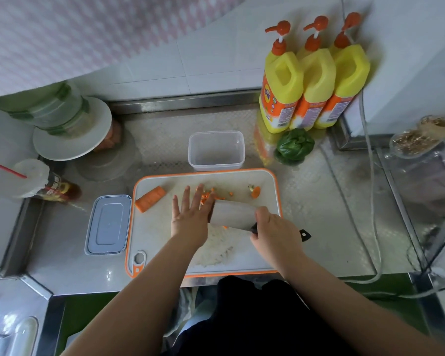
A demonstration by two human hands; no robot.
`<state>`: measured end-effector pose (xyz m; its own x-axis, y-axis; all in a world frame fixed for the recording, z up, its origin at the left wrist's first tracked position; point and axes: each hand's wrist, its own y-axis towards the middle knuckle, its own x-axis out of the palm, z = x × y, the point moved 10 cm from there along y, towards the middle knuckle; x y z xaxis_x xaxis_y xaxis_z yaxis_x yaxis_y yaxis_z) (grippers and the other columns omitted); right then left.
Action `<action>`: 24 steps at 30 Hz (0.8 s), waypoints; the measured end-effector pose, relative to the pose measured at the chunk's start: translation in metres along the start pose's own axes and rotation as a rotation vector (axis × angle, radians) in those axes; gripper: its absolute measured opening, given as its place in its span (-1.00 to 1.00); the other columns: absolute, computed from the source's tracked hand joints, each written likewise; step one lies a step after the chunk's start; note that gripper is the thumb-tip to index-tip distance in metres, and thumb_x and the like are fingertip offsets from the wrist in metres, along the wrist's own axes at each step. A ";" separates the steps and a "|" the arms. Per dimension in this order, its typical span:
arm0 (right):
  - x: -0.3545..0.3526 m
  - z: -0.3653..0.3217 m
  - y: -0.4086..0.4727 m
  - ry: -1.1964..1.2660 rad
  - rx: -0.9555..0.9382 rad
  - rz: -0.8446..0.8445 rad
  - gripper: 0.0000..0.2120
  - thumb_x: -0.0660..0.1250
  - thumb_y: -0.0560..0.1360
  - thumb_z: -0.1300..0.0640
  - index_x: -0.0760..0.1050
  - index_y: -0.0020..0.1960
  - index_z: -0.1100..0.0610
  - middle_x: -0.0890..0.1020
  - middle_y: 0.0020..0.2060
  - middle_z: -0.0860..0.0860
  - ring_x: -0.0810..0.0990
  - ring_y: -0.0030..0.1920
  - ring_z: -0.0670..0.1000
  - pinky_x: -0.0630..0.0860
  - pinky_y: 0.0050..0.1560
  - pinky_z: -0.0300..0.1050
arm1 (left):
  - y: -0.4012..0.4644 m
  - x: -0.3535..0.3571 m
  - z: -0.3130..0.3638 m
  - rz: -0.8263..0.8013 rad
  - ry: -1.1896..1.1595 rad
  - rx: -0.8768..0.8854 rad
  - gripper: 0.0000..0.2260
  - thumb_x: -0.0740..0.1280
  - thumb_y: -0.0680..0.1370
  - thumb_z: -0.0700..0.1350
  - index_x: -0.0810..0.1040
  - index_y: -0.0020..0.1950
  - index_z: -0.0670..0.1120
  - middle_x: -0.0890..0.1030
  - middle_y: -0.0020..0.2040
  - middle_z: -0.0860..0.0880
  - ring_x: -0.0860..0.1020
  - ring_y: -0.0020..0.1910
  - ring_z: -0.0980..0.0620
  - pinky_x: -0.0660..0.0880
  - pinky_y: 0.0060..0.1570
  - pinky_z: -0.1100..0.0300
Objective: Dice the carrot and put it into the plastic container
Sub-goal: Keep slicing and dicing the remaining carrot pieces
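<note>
A white cutting board (242,258) with an orange rim lies on the steel counter. A carrot half (150,198) rests at its left. Small carrot dice (208,195) lie near the board's middle, partly hidden by my fingers. My left hand (190,214) is flat with straight fingers beside the dice, against the cleaver blade (233,213). My right hand (274,232) grips the cleaver's black handle, the blade tilted on its side. The carrot's end piece (254,191) sits at the board's upper right. The clear plastic container (216,150) stands just behind the board, with nothing inside.
The container's lid (108,224) lies left of the board. Three yellow pump bottles (314,80) and a green vegetable (294,146) stand at the back right. Stacked plates and jars (70,129) and a sauce bottle (59,188) crowd the left. A cable (375,227) runs along the right.
</note>
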<state>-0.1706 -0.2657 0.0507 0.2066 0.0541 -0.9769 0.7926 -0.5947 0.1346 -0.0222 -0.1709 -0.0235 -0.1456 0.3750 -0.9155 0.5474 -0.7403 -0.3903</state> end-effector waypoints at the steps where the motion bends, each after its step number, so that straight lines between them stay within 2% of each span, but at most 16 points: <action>1: 0.000 0.005 -0.001 -0.008 0.015 0.000 -0.37 0.59 -0.06 0.20 0.27 -0.16 0.19 0.41 -0.57 0.01 0.42 -0.62 0.05 0.17 -0.61 -0.29 | 0.001 0.002 -0.003 -0.002 -0.003 -0.015 -0.23 0.13 0.53 -0.25 -0.26 0.57 0.13 -0.34 0.56 0.01 -0.33 0.53 -0.17 -0.25 0.47 -0.23; 4: 0.000 0.017 -0.002 -0.021 0.044 -0.007 -0.37 0.59 -0.07 0.22 0.27 -0.16 0.19 0.41 -0.57 0.02 0.42 -0.63 0.07 0.18 -0.61 -0.28 | 0.004 0.006 -0.006 -0.017 -0.039 -0.047 -0.22 0.12 0.52 -0.25 -0.28 0.57 0.10 -0.34 0.56 0.02 -0.33 0.53 -0.15 -0.24 0.48 -0.21; 10: 0.004 0.041 -0.006 -0.010 0.117 -0.036 -0.46 0.62 -0.02 0.23 0.36 -0.20 0.21 0.46 -0.56 0.05 0.45 -0.62 0.10 0.20 -0.61 -0.22 | 0.010 0.001 -0.007 -0.005 -0.226 -0.096 -0.36 0.07 0.56 -0.27 -0.11 0.60 -0.07 -0.22 0.59 0.04 -0.24 0.56 -0.05 -0.22 0.52 -0.06; 13: 0.005 0.050 -0.005 0.038 0.167 -0.030 -0.41 0.62 0.00 0.22 0.28 -0.18 0.16 0.48 -0.55 0.06 0.47 -0.61 0.11 0.19 -0.58 -0.26 | 0.008 -0.007 -0.006 0.088 -0.361 -0.089 -0.53 0.05 0.67 -0.05 0.08 0.58 -0.05 -0.06 0.61 0.03 -0.12 0.57 -0.02 -0.15 0.52 0.00; 15: 0.004 0.051 -0.004 0.080 0.191 -0.022 -0.43 0.63 0.03 0.22 0.30 -0.18 0.16 0.49 -0.54 0.04 0.48 -0.59 0.11 0.17 -0.55 -0.27 | 0.005 -0.014 -0.008 0.170 -0.461 -0.092 -0.60 0.03 0.68 0.04 0.30 0.51 0.00 0.11 0.58 0.05 0.00 0.56 0.00 -0.04 0.51 0.04; 17: 0.005 0.049 -0.004 0.133 0.222 -0.021 -0.52 0.63 0.11 0.21 0.37 -0.18 0.18 0.52 -0.51 0.04 0.52 -0.55 0.12 0.19 -0.52 -0.26 | 0.001 -0.019 -0.013 0.245 -0.640 -0.112 -0.67 0.09 0.68 -0.03 0.51 0.36 -0.05 0.33 0.50 0.03 0.18 0.51 0.01 0.10 0.45 0.14; 20: 0.008 0.042 -0.002 0.212 0.286 -0.081 -0.67 0.50 0.36 0.16 0.43 0.01 0.20 0.63 -0.31 0.09 0.63 -0.30 0.18 0.35 -0.40 -0.13 | -0.002 -0.021 -0.021 0.312 -0.866 -0.096 -0.73 0.20 0.63 -0.24 0.61 0.24 -0.09 0.53 0.33 0.04 0.38 0.37 0.03 0.24 0.32 0.29; 22: 0.012 0.034 0.000 0.277 0.315 -0.145 -0.69 0.41 0.46 0.11 0.40 0.13 0.17 0.67 -0.15 0.09 0.65 -0.13 0.19 0.42 -0.27 -0.08 | -0.002 -0.024 -0.018 0.316 -0.859 -0.009 -0.66 0.20 0.59 -0.35 0.63 0.22 -0.07 0.56 0.28 0.05 0.39 0.35 0.04 0.29 0.35 0.22; 24: 0.015 0.026 0.002 0.319 0.340 -0.165 -0.68 0.38 0.49 0.09 0.37 0.16 0.14 0.67 -0.07 0.06 0.65 -0.07 0.17 0.43 -0.21 -0.08 | -0.001 -0.028 -0.021 0.328 -0.843 0.032 -0.70 0.29 0.56 -0.32 0.66 0.16 -0.03 0.61 0.21 0.06 0.42 0.29 0.01 0.34 0.32 0.13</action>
<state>-0.1804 -0.2870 0.0319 0.3012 0.3811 -0.8741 0.6086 -0.7825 -0.1315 -0.0011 -0.1692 0.0044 -0.5488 -0.3812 -0.7439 0.6461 -0.7582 -0.0881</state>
